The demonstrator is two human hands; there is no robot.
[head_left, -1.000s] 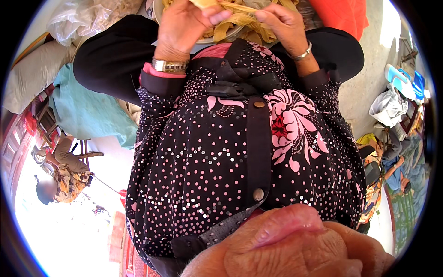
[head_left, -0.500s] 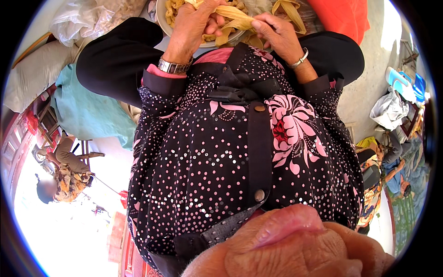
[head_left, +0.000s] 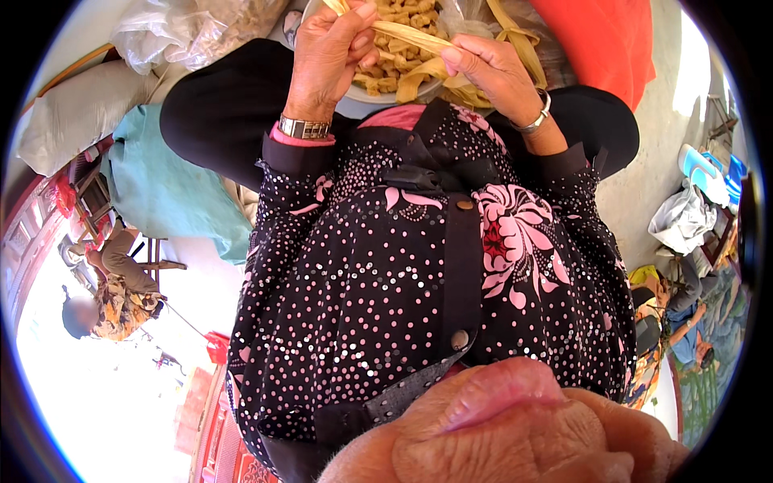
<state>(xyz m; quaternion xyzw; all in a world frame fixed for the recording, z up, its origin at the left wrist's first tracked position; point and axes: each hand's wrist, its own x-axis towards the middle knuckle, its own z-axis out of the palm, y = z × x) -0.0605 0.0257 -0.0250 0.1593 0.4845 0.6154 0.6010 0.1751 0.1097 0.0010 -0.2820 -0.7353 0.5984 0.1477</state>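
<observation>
My left hand (head_left: 332, 60) pinches one end of a flat, pale-yellow tofu skin strip (head_left: 412, 37), its fingers curled in. The other end is gripped between the thumb and fingers of my right hand (head_left: 498, 74), so the strip stretches almost straight between both hands. Below it sits a white bowl (head_left: 356, 93), partly cut off by the upper edge, with many small knotted yellow pieces (head_left: 409, 11) inside. Another strip (head_left: 420, 77) lies over the bowl's near right side. More loose strips (head_left: 525, 58) lie just beyond my right hand.
Red cloth (head_left: 600, 44) lies at the upper right. A clear plastic bag (head_left: 193, 36), a pale sack (head_left: 80, 117) and a teal cloth (head_left: 173, 189) are to the left. One person (head_left: 125, 310) is at far left, another (head_left: 688, 326) at far right, near a white bag (head_left: 684, 217).
The strip, bunched and folded between my hands before, is now drawn out narrower and straighter. My right hand has moved slightly right and nearer, uncovering more knotted pieces.
</observation>
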